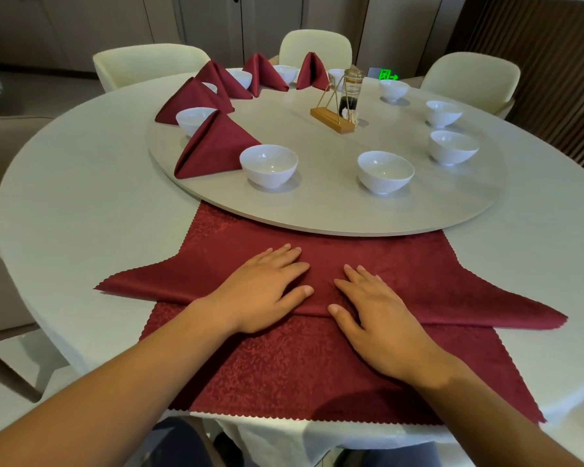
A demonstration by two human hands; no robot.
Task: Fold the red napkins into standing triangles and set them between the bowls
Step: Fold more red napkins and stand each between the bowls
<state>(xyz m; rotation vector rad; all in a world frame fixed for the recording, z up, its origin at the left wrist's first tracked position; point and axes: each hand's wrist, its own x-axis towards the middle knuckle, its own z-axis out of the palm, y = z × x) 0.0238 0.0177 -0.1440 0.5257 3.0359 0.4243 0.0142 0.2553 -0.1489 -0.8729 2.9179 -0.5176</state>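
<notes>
A red napkin folded into a flat triangle (429,284) lies across a spread red napkin (300,365) at the table's near edge. My left hand (263,291) and my right hand (375,318) press flat on the fold near its middle, fingers straight. On the round turntable (317,210), several folded red napkins stand as triangles between white bowls along the left and far side; the nearest standing napkin (216,146) sits beside a bowl (268,165). Another bowl (385,171) stands to its right with bare board between them.
More white bowls (452,146) line the turntable's right side. A wooden stand with gold wire (332,112) and a glass jar (351,89) sit near its centre. Cream chairs (469,79) surround the white-clothed table (81,214).
</notes>
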